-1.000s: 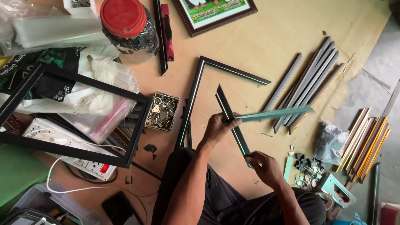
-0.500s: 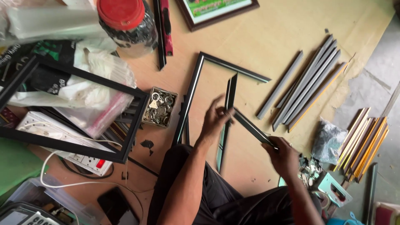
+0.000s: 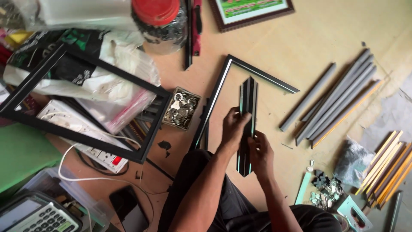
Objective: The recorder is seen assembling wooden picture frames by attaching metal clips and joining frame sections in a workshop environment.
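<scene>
Both your hands hold two dark frame strips pressed side by side, upright over the wooden board.

Nearest you, your right hand point(image 3: 260, 155) grips the lower half of the frame strips point(image 3: 247, 124), fingers curled around their right edge, while your left hand point(image 3: 234, 129) clasps them from the left a little higher, thumb laid across the front. The strips' mitred lower tips poke out just below your right hand; their upper tips point away from you. Just left of the strips lies an L-shaped corner of black moulding point(image 3: 223, 90), its far arm passing above the strips' top. Further left of the strips sits a small tray of metal hooks point(image 3: 181, 109). Right of the strips, well apart, lies a bundle of grey bars point(image 3: 339, 101). Beyond the strips, at the far edge, a framed picture point(image 3: 253, 10).
</scene>
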